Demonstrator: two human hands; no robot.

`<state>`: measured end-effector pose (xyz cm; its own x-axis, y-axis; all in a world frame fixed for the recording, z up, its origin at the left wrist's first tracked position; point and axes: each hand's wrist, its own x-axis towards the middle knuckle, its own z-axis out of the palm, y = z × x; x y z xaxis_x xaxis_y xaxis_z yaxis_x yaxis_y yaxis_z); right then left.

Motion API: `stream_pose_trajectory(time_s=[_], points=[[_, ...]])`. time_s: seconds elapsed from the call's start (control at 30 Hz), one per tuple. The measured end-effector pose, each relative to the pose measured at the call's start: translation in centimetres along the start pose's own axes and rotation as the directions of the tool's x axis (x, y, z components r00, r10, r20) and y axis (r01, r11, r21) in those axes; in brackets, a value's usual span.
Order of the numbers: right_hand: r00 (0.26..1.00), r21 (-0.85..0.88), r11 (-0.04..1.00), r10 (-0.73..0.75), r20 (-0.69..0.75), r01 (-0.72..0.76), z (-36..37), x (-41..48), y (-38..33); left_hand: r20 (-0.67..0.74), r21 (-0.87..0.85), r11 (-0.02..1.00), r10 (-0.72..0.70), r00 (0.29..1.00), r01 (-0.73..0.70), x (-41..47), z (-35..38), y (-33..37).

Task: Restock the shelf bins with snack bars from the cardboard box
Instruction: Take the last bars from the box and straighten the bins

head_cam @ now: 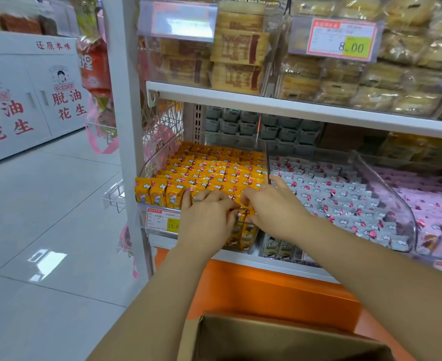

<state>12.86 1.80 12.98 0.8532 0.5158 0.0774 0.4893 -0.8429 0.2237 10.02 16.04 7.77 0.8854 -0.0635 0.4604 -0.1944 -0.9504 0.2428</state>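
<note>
We see both hands at the front of the left shelf bin (147,165), which is packed with rows of orange snack bars (214,168). The left hand (207,217) lies over the front row with its fingers bent down onto the wrappers. The right hand (274,207) meets it from the right, fingers curled round the same bunch and one digit pointing up along the clear divider (267,162). Each grip looks closed on the bars squeezed between the two hands, but the hands cover those bars and we cannot tell how many there are.

The left hand also hides part of the price tag (162,220) on the bin's front. Just right of the divider is a bin of grey snack bars (332,191), and beyond it pink ones (436,207) that are cut off by the frame edge.

The cardboard box (279,340) sits low in front of the orange base panel (266,290). Only its top edge and dark inside show, so we cannot make out its contents. On the shelf above, the wrapped pastries (384,74) are blurred.
</note>
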Motion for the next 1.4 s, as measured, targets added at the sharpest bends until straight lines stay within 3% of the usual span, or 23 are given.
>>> stream_pose_trajectory(time_s=[0.17,0.33,0.43,0.53,0.6,0.67,0.73,0.8,0.97,1.13,1.3,1.4], points=[[0.998,-0.012,0.998,-0.063,-0.029,0.063,0.8,-1.3,0.3,-0.036,0.039,0.996,0.077,0.996,-0.076,-1.3,0.5,-0.6],[0.991,-0.07,0.989,-0.13,0.015,0.13,-0.3,-1.5,0.2,0.224,0.069,0.997,0.028,0.974,-0.044,-0.9,-0.6,-0.3],[0.991,0.018,0.991,-0.133,-0.025,0.133,-1.0,-1.3,0.1,0.27,0.079,0.989,0.099,0.958,-0.125,-0.9,-1.8,-0.8],[0.991,0.314,0.948,-0.002,-0.133,0.044,-1.3,0.0,-1.3,0.039,0.062,0.982,0.175,0.984,-0.178,-0.6,-3.3,-1.9],[0.993,0.45,0.885,0.105,0.052,-0.118,-1.5,1.6,-2.8,-0.081,0.112,0.982,0.16,0.984,-0.15,-0.2,-3.9,-2.9],[0.946,0.409,0.861,0.218,0.239,-0.302,-1.2,3.6,-3.7,-0.003,0.12,0.991,0.054,0.999,-0.053,0.2,-4.4,-3.5],[0.908,0.34,0.853,0.307,0.285,-0.395,-0.5,5.3,-3.8,0.083,0.16,0.987,-0.024,0.996,0.011,0.6,-4.1,-4.3],[0.892,0.297,0.853,0.347,0.288,-0.428,0.7,6.4,-3.7,0.117,0.202,0.979,-0.013,0.993,-0.011,1.1,-3.5,-5.1],[0.888,0.272,0.859,0.357,0.288,-0.433,1.7,6.9,-3.7,0.031,0.212,0.973,0.082,0.996,-0.087,1.5,-2.4,-6.7],[0.916,0.171,0.929,0.27,0.296,-0.329,1.4,4.9,-4.3,-0.059,0.165,0.965,0.218,0.974,-0.206,0.6,-2.3,-7.7],[0.93,0.157,0.937,0.266,0.254,-0.311,2.0,5.1,-4.5,-0.033,0.205,0.942,0.278,0.96,-0.265,0.5,-1.9,-8.9],[0.927,0.155,0.932,0.286,0.243,-0.328,2.2,6.3,-4.1,0.008,0.2,0.953,0.23,0.973,-0.227,0.9,-1.9,-8.4]])
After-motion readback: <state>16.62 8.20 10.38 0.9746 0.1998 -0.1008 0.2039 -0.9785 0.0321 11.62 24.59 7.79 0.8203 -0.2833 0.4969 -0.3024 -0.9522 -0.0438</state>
